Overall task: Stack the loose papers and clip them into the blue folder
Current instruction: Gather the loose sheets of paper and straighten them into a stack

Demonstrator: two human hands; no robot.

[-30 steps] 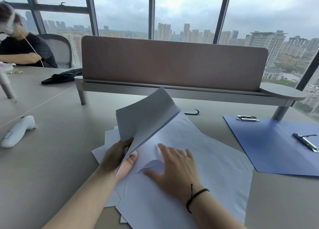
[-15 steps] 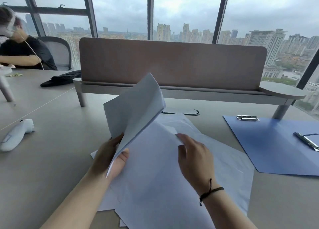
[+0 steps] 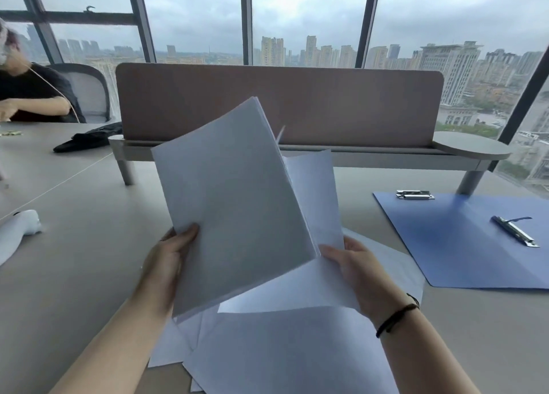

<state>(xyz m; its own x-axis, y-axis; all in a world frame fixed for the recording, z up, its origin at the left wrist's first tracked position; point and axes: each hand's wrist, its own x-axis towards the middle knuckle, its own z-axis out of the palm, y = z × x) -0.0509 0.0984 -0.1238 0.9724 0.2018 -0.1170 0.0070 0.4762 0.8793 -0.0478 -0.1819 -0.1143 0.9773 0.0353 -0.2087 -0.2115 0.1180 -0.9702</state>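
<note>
- The left hand (image 3: pixel 165 263) grips a sheaf of papers (image 3: pixel 234 203) at its lower left edge, thumb on the front face, fingers hidden behind; the sheaf is lifted off the table and tilted, its top leaning away to the right.
- The right hand (image 3: pixel 353 270) pinches a single sheet (image 3: pixel 315 191) just behind the sheaf's lower right corner, thumb on top.
- Half a second ago the right hand hovered above the spread sheets holding nothing; now it has a sheet raised. The left hand's sheaf has risen higher and now faces the camera more squarely.
- More loose sheets (image 3: pixel 285 352) lie overlapping on the table (image 3: pixel 80 263) under both hands.
- The blue folder (image 3: pixel 463 245) lies open and flat to the right, apart from the papers, with one metal clip (image 3: pixel 515 231) on its inner face and another clip (image 3: pixel 414 194) at its far left corner.
- A white controller (image 3: pixel 17 233) sits at the table's left edge, as before.
- Another person (image 3: pixel 29 96) sits at the far left.
</note>
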